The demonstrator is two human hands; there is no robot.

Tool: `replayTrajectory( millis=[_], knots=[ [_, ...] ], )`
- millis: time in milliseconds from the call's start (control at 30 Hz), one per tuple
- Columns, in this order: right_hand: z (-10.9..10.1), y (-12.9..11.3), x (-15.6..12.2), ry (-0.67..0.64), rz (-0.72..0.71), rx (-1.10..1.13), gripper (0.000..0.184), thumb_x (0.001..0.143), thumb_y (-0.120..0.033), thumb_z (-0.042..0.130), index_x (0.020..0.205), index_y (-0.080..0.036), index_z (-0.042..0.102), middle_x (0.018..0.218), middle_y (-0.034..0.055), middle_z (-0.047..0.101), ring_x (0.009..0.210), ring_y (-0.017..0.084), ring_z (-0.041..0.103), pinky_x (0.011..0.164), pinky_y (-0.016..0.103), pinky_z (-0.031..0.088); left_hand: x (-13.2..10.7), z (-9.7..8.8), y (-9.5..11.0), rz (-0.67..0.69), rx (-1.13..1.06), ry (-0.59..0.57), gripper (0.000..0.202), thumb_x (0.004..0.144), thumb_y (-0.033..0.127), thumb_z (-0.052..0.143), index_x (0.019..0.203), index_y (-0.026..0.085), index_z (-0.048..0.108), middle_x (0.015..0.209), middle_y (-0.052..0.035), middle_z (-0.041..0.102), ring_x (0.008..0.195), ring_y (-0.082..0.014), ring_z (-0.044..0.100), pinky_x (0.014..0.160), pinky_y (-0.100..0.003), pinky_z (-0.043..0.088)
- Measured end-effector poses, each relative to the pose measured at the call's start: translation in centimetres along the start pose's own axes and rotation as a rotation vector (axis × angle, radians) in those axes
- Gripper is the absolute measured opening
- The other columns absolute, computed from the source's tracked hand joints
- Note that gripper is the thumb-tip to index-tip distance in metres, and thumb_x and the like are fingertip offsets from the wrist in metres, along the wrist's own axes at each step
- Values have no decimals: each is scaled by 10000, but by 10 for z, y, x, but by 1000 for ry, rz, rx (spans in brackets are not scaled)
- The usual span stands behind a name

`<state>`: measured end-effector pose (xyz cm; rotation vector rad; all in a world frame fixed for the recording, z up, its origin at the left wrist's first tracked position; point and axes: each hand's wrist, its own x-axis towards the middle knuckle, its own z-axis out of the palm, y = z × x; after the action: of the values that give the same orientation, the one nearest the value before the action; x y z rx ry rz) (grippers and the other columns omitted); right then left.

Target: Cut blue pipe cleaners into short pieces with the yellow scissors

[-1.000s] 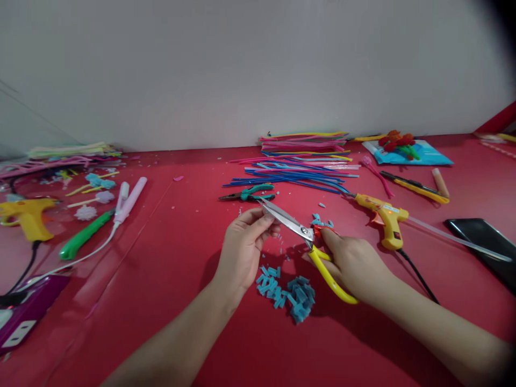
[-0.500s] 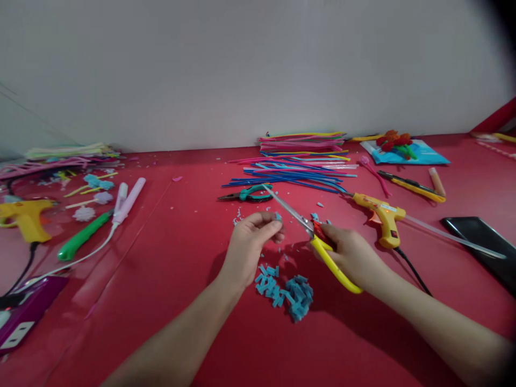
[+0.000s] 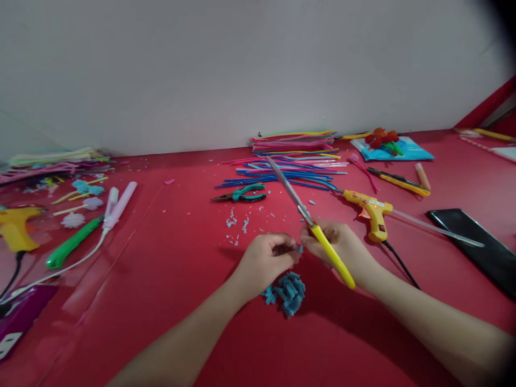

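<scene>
My right hand (image 3: 342,250) grips yellow-handled scissors (image 3: 306,217); the blades are closed and point up and away to the left. My left hand (image 3: 266,260) is curled in a pinch just left of the right hand, holding a small blue piece at its fingertips. A heap of short blue cut pieces (image 3: 288,293) lies on the red table (image 3: 181,279) right below both hands.
Green-handled pliers (image 3: 242,194), a pile of coloured pipe cleaners (image 3: 290,161) and a yellow glue gun (image 3: 368,207) with its cord lie behind the hands. A black phone (image 3: 473,244) is at right. At left are a green tool (image 3: 70,243), a pink tool (image 3: 119,203) and another glue gun (image 3: 14,228).
Both hands came down and toward me over the blue heap. The scissors swung from pointing left to pointing up and away. My left hand closed into a tighter pinch.
</scene>
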<state>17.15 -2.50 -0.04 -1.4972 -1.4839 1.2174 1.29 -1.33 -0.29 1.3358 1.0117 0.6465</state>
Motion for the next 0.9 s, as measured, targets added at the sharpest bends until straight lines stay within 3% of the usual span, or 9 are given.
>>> replayTrajectory(
  millis=[100,333,600,767,900],
  knots=[
    [-1,-1,0,43,8,23,117,677,-262,495,623,-183,426,414,-94,325,353,37,288,376,181,233,1,-2,0,18,16,4,73,652,200,565,678,131,563,571,13,534,519,-91,495,529,-220,403],
    [2,0,1,-59,-59,-139,101,648,-243,489,612,-170,430,540,-57,385,500,63,341,445,195,254,2,-5,-2,-36,-44,-12,106,640,214,582,706,136,557,569,15,543,515,-96,497,532,-226,406],
    [3,-2,-3,-115,-19,-58,72,666,-221,454,624,-184,409,466,-88,309,405,42,300,407,187,238,0,-4,0,22,-22,-47,70,672,203,542,647,138,554,574,16,527,534,-87,474,542,-211,380],
    [-20,5,12,79,-15,-124,77,653,-265,475,651,-195,442,432,-84,332,376,57,311,391,201,235,5,-22,4,141,196,138,145,718,239,467,639,156,555,584,16,523,558,-97,470,543,-211,367],
    [-43,14,29,165,89,-484,129,668,-320,459,659,-191,473,456,-45,409,407,89,376,399,221,230,12,-39,1,129,319,199,189,733,300,441,656,164,547,590,10,531,534,-99,467,518,-217,358]
  ],
)
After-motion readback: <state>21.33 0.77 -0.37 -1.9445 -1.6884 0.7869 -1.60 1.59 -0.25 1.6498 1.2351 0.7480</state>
